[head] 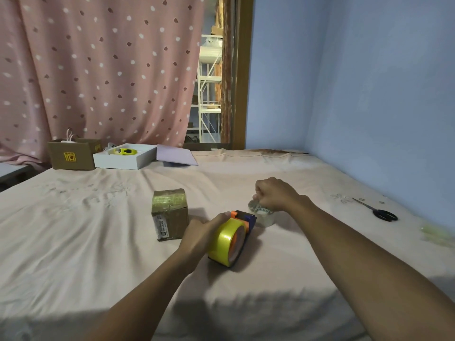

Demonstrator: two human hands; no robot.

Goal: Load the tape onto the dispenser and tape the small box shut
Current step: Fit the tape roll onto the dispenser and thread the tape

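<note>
A yellow tape roll (pixel 225 241) sits mounted on a dark blue and orange dispenser (pixel 245 219) lying on the bed. My left hand (pixel 203 233) grips the roll and dispenser from the left side. My right hand (pixel 274 194) is closed just beyond the dispenser's front, pinching a thin strip of tape pulled up from it. Under that hand lies a second, clear tape roll (pixel 264 216). The small brown box (pixel 170 214) stands to the left of the dispenser, its top covered with shiny tape.
Black scissors (pixel 380 211) lie at the right on the pale pink sheet (pixel 98 242). At the far edge stand a brown carton (pixel 71 155), a white tray (pixel 123 159) holding a yellow tool, and a lilac sheet (pixel 176 155). A blue wall runs along the right.
</note>
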